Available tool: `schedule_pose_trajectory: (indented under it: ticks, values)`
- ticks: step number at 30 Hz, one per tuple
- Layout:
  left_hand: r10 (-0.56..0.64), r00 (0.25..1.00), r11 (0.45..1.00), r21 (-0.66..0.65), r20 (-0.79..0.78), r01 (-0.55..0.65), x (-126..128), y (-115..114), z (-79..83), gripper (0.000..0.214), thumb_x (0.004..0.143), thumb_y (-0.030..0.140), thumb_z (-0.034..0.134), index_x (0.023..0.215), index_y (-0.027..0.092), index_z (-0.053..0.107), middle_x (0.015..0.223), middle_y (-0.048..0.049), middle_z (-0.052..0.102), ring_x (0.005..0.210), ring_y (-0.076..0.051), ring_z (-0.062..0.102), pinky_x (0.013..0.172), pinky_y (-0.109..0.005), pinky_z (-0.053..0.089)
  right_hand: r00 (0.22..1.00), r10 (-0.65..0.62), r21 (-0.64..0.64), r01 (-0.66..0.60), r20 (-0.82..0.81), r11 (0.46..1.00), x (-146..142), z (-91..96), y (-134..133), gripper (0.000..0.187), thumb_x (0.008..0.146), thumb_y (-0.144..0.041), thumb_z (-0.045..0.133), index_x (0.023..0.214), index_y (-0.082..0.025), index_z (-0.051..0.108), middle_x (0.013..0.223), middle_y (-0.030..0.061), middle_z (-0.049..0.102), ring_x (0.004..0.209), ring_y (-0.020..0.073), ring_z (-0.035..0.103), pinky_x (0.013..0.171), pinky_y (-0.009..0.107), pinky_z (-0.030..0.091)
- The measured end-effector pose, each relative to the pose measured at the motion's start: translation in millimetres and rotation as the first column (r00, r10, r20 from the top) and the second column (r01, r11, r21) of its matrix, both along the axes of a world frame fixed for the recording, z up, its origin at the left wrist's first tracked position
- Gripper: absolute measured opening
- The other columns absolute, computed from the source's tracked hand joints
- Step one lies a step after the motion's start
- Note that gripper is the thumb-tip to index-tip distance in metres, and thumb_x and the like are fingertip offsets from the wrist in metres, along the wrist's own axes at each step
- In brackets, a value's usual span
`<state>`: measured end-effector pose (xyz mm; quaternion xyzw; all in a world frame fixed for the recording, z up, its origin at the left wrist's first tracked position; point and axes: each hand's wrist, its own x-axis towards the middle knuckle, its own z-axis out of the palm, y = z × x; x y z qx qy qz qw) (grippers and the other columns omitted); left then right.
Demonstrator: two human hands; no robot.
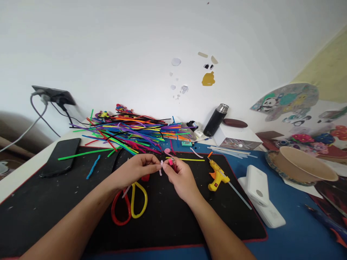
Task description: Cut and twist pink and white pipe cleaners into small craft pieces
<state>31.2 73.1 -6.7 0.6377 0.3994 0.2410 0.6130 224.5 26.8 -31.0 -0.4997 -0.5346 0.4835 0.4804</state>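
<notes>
Over the black mat (168,216), my left hand (141,167) and my right hand (181,178) meet fingertip to fingertip. Both pinch a small pale pink pipe cleaner piece (161,172), whose lower end hangs down between them. Tucked in the fingers of my right hand is a pink lighter (173,164) with a metal top. Scissors (132,202) with one red and one yellow handle lie just below my left hand, which hides part of them. Behind my right hand sits a pink coil (168,152) of pipe cleaner.
Many coloured pipe cleaners (130,131) are heaped at the back. A yellow glue gun (217,176) lies to the right, near white power banks (256,186) and a bowl (303,164). At left are a black phone (62,155) and a blue twisted piece (93,167). A black flask (215,120) stands behind.
</notes>
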Motion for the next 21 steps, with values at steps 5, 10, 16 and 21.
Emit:
schedule_pose_trajectory:
  ticks: [5,10,16,21]
  values:
    - [0.001,1.0,1.0,-0.006,0.0,-0.001,0.4,1.0,0.6,0.036,0.084,0.053,0.076,0.087,0.018,0.067,0.07,0.004,0.055,0.058,-0.011,0.05,0.056,-0.024,0.037,1.0,0.001,0.005,-0.001,0.011,1.0,-0.4,1.0,-0.2,0.031,0.091,-0.052,0.069,0.085,-0.022,0.063,0.06,-0.0059,0.045,0.052,0.0121,0.038,0.05,0.025,0.03]
    - [0.016,1.0,1.0,0.0,-0.023,-0.016,0.8,0.5,1.7,0.036,0.083,0.052,0.076,0.086,0.018,0.065,0.065,0.0051,0.053,0.056,-0.011,0.049,0.054,-0.023,0.035,1.0,0.006,0.002,-0.006,0.013,1.0,-0.9,-0.1,0.0,0.032,0.091,-0.053,0.069,0.086,-0.021,0.064,0.061,-0.0055,0.046,0.053,0.0125,0.038,0.05,0.025,0.031]
    - [0.042,0.997,0.999,0.033,-0.058,-0.04,3.3,-1.0,0.3,0.039,0.082,0.054,0.074,0.089,0.017,0.065,0.065,0.0045,0.054,0.055,-0.011,0.047,0.054,-0.023,0.035,1.0,0.011,-0.016,-0.011,0.008,1.0,-1.2,-0.2,-0.5,0.03,0.091,-0.051,0.069,0.085,-0.021,0.063,0.061,-0.0057,0.045,0.053,0.012,0.036,0.05,0.025,0.029]
    - [0.057,0.993,0.995,0.091,-0.103,-0.048,4.9,-1.6,-1.0,0.038,0.082,0.053,0.073,0.088,0.017,0.065,0.066,0.0043,0.054,0.056,-0.011,0.045,0.053,-0.022,0.034,1.0,0.018,-0.021,-0.018,0.02,1.0,-1.3,-0.5,-0.2,0.027,0.092,-0.046,0.066,0.084,-0.021,0.061,0.059,-0.0068,0.041,0.051,0.0115,0.032,0.048,0.025,0.025]
